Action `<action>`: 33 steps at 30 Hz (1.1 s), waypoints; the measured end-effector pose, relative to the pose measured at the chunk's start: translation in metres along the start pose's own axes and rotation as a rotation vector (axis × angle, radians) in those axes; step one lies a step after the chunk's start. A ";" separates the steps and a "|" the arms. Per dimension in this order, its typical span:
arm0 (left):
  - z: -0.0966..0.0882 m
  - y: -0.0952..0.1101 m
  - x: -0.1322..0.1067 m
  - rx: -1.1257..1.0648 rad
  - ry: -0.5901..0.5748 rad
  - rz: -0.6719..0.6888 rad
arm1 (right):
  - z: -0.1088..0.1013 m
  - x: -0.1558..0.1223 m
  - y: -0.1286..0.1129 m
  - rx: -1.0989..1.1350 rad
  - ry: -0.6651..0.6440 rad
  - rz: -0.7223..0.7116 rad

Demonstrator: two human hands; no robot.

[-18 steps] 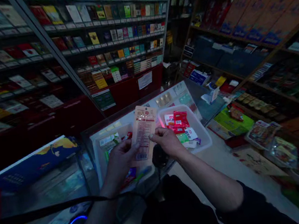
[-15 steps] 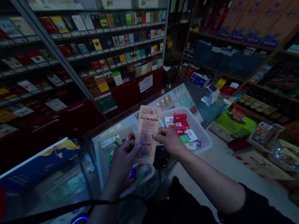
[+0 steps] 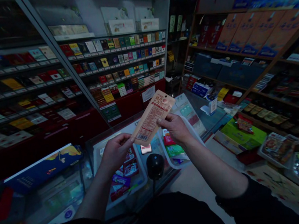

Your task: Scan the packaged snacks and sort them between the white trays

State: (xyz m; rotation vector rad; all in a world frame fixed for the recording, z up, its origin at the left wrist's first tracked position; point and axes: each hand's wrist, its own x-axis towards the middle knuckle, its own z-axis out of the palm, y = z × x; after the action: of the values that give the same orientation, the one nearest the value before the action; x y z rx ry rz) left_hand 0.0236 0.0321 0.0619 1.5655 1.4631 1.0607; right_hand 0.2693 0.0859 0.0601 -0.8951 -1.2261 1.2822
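Both hands are working on one thing here: a long, flat, tan printed packet [image 3: 151, 117]. The left hand [image 3: 117, 151] is pinching its lower corner, and the right hand [image 3: 176, 126] is gripping its long edge, thumb lying on the face. The packet is slanting up to the right, in the air above the gap between two translucent plastic tubs, the left tub [image 3: 145, 175] and the right tub [image 3: 174, 166], both holding colourful wrapped packs. Its text and barcode are facing the wearer, so the step in hand looks like handling or looking over that printed side. Below it, a rounded black corded device [image 3: 155, 165] is sitting on the glass-topped counter [image 3: 217, 117], apart from the packet. Any next move is probably calling for a secure pinch by one hand before the other lets go, and for clearance over those tub rims.
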 end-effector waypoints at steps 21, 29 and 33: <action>0.026 -0.006 0.028 0.214 -0.009 0.087 | -0.062 0.005 0.028 -0.304 0.108 -0.026; 0.041 -0.064 0.048 0.408 -0.087 0.218 | -0.086 0.004 0.069 -0.454 0.001 -0.021; 0.055 -0.095 0.048 0.479 -0.082 0.310 | -0.091 -0.006 0.097 -0.453 0.007 0.038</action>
State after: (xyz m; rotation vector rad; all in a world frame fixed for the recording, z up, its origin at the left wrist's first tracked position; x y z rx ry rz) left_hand 0.0375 0.0892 -0.0421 2.2028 1.5231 0.8327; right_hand 0.3393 0.1058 -0.0511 -1.2475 -1.5311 1.0435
